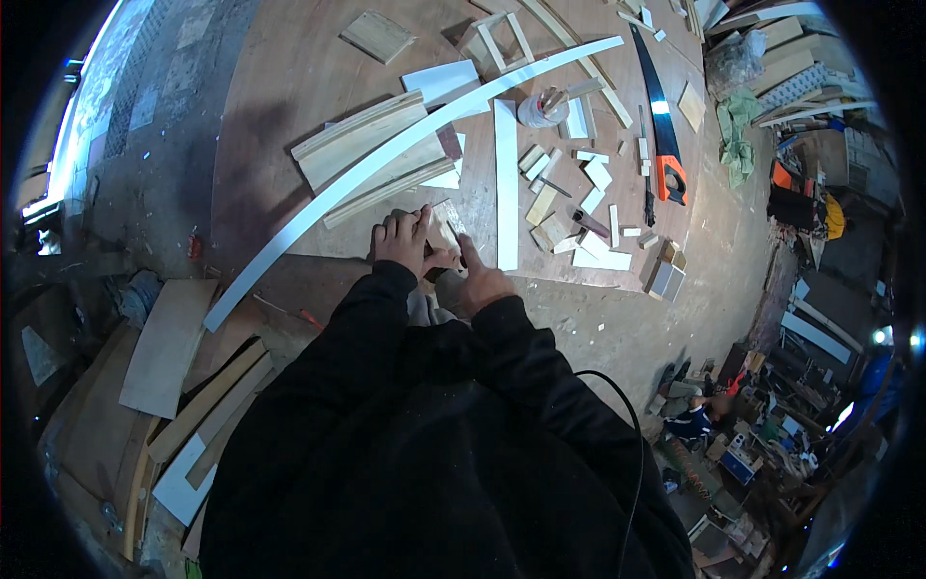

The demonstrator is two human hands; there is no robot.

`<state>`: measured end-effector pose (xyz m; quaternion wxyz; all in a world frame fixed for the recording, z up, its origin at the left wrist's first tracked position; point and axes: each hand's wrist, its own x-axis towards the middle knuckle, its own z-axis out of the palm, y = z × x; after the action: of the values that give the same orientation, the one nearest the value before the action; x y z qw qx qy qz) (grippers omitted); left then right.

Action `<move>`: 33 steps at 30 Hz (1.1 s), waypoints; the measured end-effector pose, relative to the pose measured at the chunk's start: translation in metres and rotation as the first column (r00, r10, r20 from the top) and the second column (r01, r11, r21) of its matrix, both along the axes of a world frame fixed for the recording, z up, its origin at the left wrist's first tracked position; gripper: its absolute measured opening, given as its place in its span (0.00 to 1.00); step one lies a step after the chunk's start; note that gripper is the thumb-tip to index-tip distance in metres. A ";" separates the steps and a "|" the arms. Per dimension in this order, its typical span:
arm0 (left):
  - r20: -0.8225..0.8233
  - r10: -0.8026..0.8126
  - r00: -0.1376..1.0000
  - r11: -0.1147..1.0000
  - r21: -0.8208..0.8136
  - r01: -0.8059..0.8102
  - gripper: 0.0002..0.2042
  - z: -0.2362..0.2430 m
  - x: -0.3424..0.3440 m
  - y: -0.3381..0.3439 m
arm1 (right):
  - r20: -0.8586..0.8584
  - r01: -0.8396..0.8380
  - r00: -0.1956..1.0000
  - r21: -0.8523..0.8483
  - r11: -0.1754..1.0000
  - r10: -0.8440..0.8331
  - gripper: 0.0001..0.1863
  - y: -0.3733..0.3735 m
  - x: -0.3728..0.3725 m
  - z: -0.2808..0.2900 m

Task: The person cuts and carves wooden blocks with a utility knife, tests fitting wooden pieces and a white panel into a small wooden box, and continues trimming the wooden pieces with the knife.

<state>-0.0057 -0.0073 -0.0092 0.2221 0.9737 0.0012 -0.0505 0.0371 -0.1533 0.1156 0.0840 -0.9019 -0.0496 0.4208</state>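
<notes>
At the near edge of the wooden worktable, my left hand rests with bent fingers against a small pale board, its thumb low beside the board. My right hand is closed around something dark and slim, too small to name, its index finger pointing along it onto the board. Above my hands lie stacked wooden boards and a long white strip angled across the table. A vertical white strip lies just right of them.
The table also holds a handsaw, small offcuts, a clear container and a small wooden frame. Loose panels lie at lower left. A person is low among clutter at lower right. A cable hangs beside my right sleeve.
</notes>
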 end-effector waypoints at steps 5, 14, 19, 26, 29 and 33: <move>-0.009 0.003 1.000 1.000 0.023 -0.002 0.45 0.002 0.004 0.003 | 0.018 0.003 1.000 0.024 1.000 -0.003 0.35 0.001 0.007 -0.011; -0.006 -0.015 1.000 1.000 0.023 0.015 0.45 0.000 0.002 0.004 | 0.010 -0.020 1.000 0.025 0.999 0.020 0.33 0.005 0.010 -0.018; 0.004 -0.006 1.000 1.000 0.002 0.006 0.44 0.000 0.003 0.004 | -0.006 -0.012 1.000 0.052 0.999 0.012 0.34 0.003 0.009 -0.018; 0.014 -0.011 1.000 1.000 -0.001 0.011 0.45 -0.003 0.002 0.004 | -0.013 -0.042 0.999 0.034 0.999 0.043 0.35 0.001 0.007 -0.021; -0.008 -0.012 1.000 1.000 -0.012 0.012 0.45 0.001 0.003 0.004 | -0.014 -0.050 0.999 0.035 0.998 0.050 0.35 -0.001 0.007 -0.021; 0.009 -0.006 1.000 1.000 -0.028 0.006 0.45 -0.002 0.001 0.005 | -0.018 -0.055 0.998 0.021 0.998 0.055 0.35 0.002 0.007 -0.022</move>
<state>-0.0049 -0.0023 -0.0111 0.2356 0.9707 -0.0036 -0.0471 0.0439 -0.1516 0.0937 0.0823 -0.8954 -0.0781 0.4305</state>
